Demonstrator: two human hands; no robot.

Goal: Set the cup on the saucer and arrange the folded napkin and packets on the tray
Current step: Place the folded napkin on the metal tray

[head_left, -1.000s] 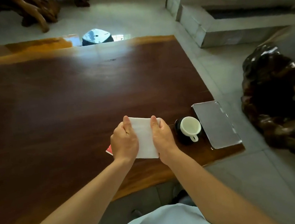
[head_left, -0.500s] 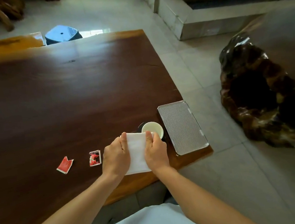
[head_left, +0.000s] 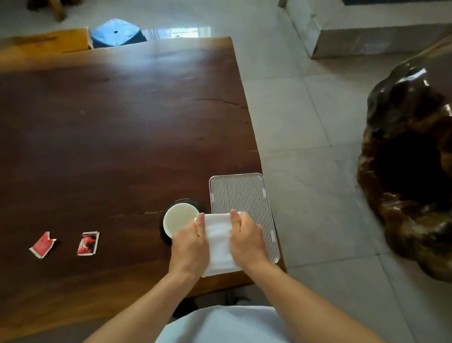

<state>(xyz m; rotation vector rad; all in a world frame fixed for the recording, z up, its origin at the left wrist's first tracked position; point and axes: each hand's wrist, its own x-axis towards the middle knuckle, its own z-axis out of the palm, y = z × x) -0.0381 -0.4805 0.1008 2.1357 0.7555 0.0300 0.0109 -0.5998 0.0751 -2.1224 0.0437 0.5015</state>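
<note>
A folded white napkin (head_left: 218, 240) is held between my two hands, over the table's near right corner. My left hand (head_left: 190, 247) grips its left edge and my right hand (head_left: 247, 240) grips its right edge, thumbs on top. The white cup (head_left: 177, 216) stands on a dark saucer (head_left: 163, 230), just behind my left hand. A ribbed metal tray (head_left: 237, 191) lies right of the cup; my right hand and the napkin's right edge overlap its near part. Two red packets (head_left: 42, 245) (head_left: 88, 243) lie on the table to the left.
The dark wooden table (head_left: 102, 143) ends just right of the tray, with tiled floor (head_left: 300, 133) beyond. A large dark carved root (head_left: 424, 175) stands on the floor at right. A blue stool (head_left: 117, 33) sits past the table's far edge.
Both hands have carried the napkin to the right, from in front of the packets to beside the cup and over the tray's near part. The two packets now lie uncovered.
</note>
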